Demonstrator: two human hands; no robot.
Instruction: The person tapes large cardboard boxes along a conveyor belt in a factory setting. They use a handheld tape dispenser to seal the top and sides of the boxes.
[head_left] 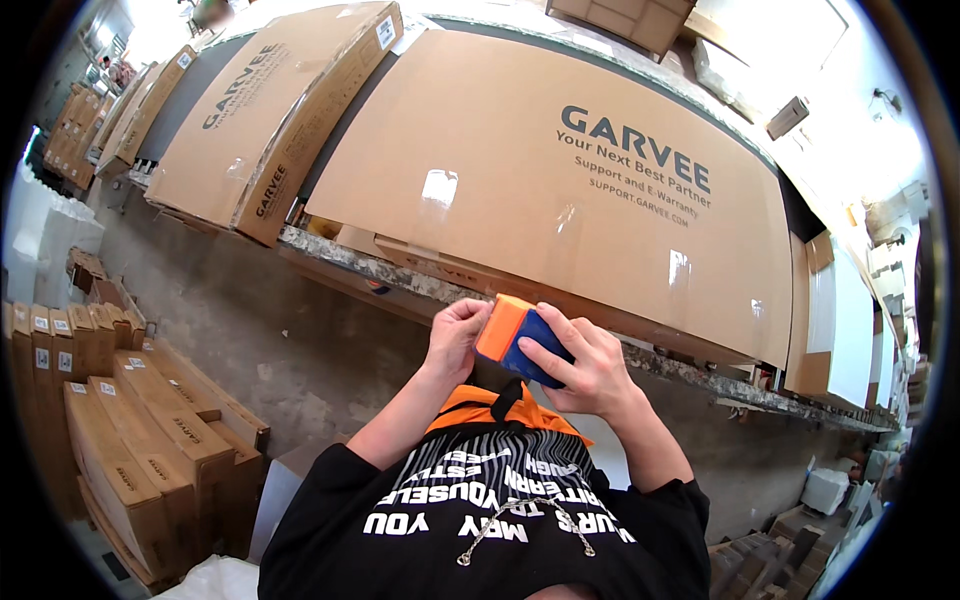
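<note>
The right hand point(590, 365) gripped a chunky orange-and-blue block-shaped tool point(503, 328), thumb across the blue side and fingers around the far side, a hold that seemed meant to steady its weight. The left hand point(457, 335) was drawn nearly closed, thumb and fingertips meeting at the tool's orange end, presumably for finer handling; whether anything thin was pinched there could not be told. The tool was in the air, in front of the person's waist and just off the near edge of a long bench with a mottled, worn rail point(350, 262), probably so that both hands could work close to the body.

On that bench, a large flat brown cardboard box point(480, 170) lay broad face up, its long side along the near edge, which apparently left the whole top within reach. Towards the bench's left end, a second brown cardboard box point(270, 110) lay askew, its near corner jutting past the edge. Long brown cartons point(150, 450) were stacked on the floor behind, perhaps to save room.
</note>
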